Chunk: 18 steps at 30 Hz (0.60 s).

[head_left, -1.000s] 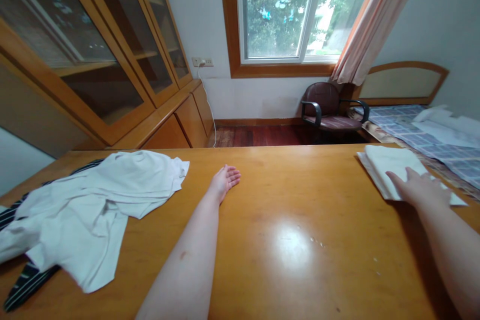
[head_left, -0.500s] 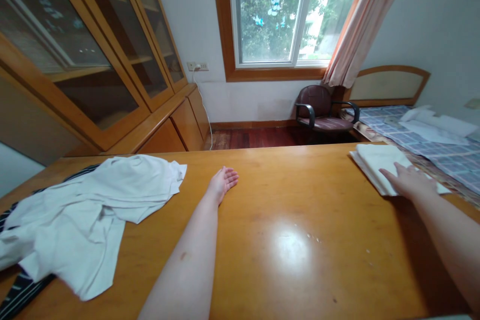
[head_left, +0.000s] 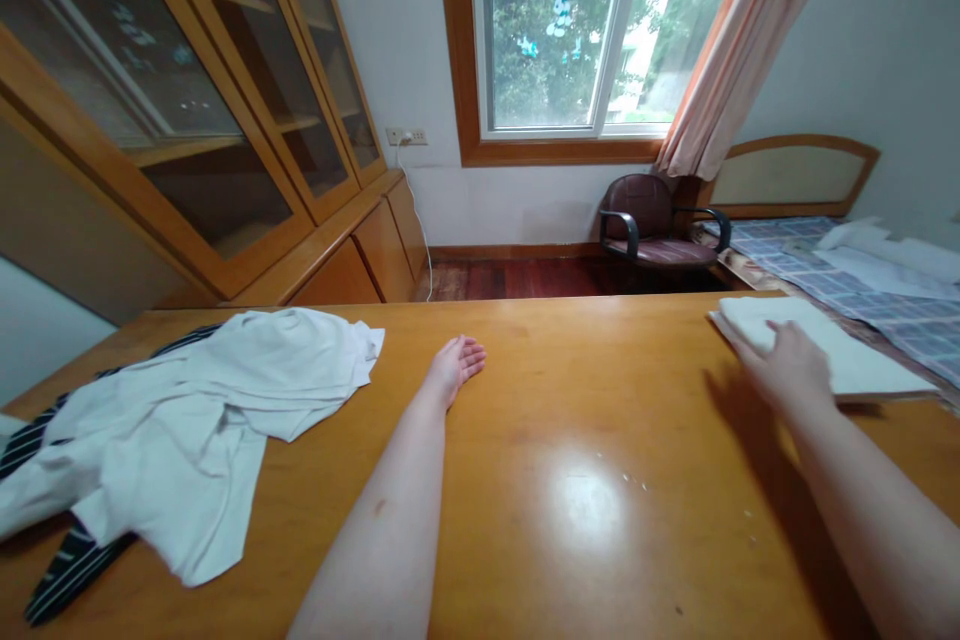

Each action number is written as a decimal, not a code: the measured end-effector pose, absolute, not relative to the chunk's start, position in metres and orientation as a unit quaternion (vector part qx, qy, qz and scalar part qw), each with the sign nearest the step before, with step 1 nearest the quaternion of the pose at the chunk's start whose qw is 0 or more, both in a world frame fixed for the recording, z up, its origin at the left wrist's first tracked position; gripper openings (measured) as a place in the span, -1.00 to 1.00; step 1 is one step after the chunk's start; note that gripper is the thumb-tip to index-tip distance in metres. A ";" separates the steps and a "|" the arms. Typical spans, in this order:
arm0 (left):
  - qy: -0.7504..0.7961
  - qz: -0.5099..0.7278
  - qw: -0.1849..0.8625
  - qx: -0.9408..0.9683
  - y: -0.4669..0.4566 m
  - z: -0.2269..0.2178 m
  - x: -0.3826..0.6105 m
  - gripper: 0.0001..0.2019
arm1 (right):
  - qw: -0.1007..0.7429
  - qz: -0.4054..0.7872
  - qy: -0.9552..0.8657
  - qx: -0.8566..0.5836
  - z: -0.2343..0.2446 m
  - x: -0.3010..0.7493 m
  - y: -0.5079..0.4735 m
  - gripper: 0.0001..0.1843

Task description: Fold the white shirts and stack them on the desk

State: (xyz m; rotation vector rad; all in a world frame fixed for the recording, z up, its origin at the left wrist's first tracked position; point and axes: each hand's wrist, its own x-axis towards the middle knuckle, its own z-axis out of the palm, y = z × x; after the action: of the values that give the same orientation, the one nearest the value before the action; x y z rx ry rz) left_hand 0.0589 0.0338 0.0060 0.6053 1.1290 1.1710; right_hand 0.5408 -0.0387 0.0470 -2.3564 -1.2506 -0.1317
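My left hand [head_left: 456, 367] rests on its side on the wooden table, palm turned to the right, fingers stretched out and holding nothing. To its left lies a crumpled white shirt [head_left: 187, 430], partly over a black garment with white stripes [head_left: 79, 575]. My right hand [head_left: 796, 368] is at the left part of a folded white cloth [head_left: 874, 355] near the table's far right edge. Its thumb and a forefinger stick out apart, while the other fingers are hidden behind the hand. Whether it presses on the cloth or hovers just over it is unclear.
The wooden table [head_left: 540, 400] has a few small light specks on it. A glass-door cabinet [head_left: 300, 220] stands at the left. Beyond the table are a brown armchair [head_left: 649, 220], a window [head_left: 570, 30] with a pink curtain [head_left: 739, 60], and a bed [head_left: 825, 240] with a checked cover.
My right hand has slid left across the folded cloth, from its middle toward its left edge, uncovering its right part. My left hand stays in place. The view has shifted slightly.
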 end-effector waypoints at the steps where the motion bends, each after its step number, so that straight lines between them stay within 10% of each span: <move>1: 0.497 0.515 0.645 0.269 0.034 0.006 0.059 -0.82 | 0.279 0.041 -0.478 -0.832 0.048 0.512 -0.038 -0.41; 6: 0.501 0.512 0.638 0.281 0.033 0.006 0.059 -0.88 | 0.331 0.396 -0.548 -0.658 0.026 0.369 -0.038 -0.66; 18: 0.588 0.513 0.495 0.382 0.027 0.017 0.061 -0.88 | 0.208 0.157 -0.727 -0.635 0.005 0.310 -0.043 -0.66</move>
State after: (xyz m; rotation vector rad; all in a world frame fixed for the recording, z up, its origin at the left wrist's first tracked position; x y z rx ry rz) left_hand 0.0609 0.0273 0.0174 0.9269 1.4256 1.2437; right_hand 0.3098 -0.0425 0.0049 -1.7687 -2.0244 0.4362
